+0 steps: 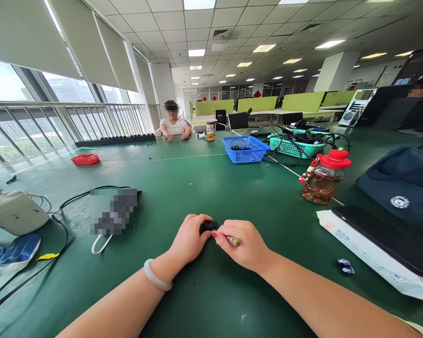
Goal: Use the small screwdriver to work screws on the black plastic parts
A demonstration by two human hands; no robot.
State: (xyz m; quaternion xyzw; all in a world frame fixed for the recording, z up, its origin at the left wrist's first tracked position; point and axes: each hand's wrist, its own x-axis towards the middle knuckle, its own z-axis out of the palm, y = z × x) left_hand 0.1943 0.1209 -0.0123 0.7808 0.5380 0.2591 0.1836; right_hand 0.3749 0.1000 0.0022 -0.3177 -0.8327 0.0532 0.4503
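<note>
Bending over the green tabletop point(183, 188), we bring both hands together just in front of us. Our left forearm comes in from seven o'clock, a pale bracelet point(157, 278) around the wrist, and the left hand point(189, 238) lies back upward, its fingers and thumb closed on a small black part point(207, 227). Our right forearm enters from four o'clock; the right hand point(245, 241) is curled tight, gripping a slender tool point(235, 241) between thumb and fingers — its tan, rounded butt juts out toward four o'clock, its working end toward the part. Whether the tip touches, we cannot tell.

The part sits between our two hands, mostly covered by fingers. What shows is dark and glossy, with small bright glints; its full shape is hidden from us.

Around our hands as the dial's centre, a blue basket point(248, 157) stands at one o'clock, a red-lidded jar point(320, 188) at two, and a red tray point(85, 160) at ten. Two shiny purple pieces point(346, 266) lie between three and four — well apart from us.
</note>
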